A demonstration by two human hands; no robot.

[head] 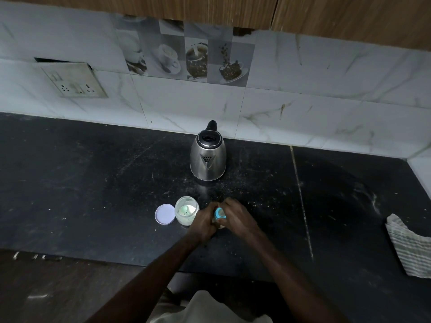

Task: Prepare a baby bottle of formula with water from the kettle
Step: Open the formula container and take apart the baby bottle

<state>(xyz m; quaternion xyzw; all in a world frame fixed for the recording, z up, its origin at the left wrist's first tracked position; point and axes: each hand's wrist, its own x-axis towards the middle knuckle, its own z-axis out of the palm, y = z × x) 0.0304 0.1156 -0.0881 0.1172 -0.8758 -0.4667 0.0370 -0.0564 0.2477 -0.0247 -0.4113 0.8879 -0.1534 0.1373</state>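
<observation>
Fingers (pixel 211 213) of the left hand (pixel 204 223) and right hand (pixel 235 216) curl round the blue-ringed baby bottle (pixel 220 214) over the dark surface (pixel 93 194), just beside the open formula jar (pixel 186 212), kettle (pixel 208 155) behind.

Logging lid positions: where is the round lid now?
Head view: the round lid lies on the black counter, just left of the open jar.

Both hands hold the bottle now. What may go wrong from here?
The open formula jar stands close beside the left hand; a jerk while turning the baby bottle may tip it and spill powder. The right hand partly covers the bottle's top, so a crooked thread could go unseen and leak.
</observation>
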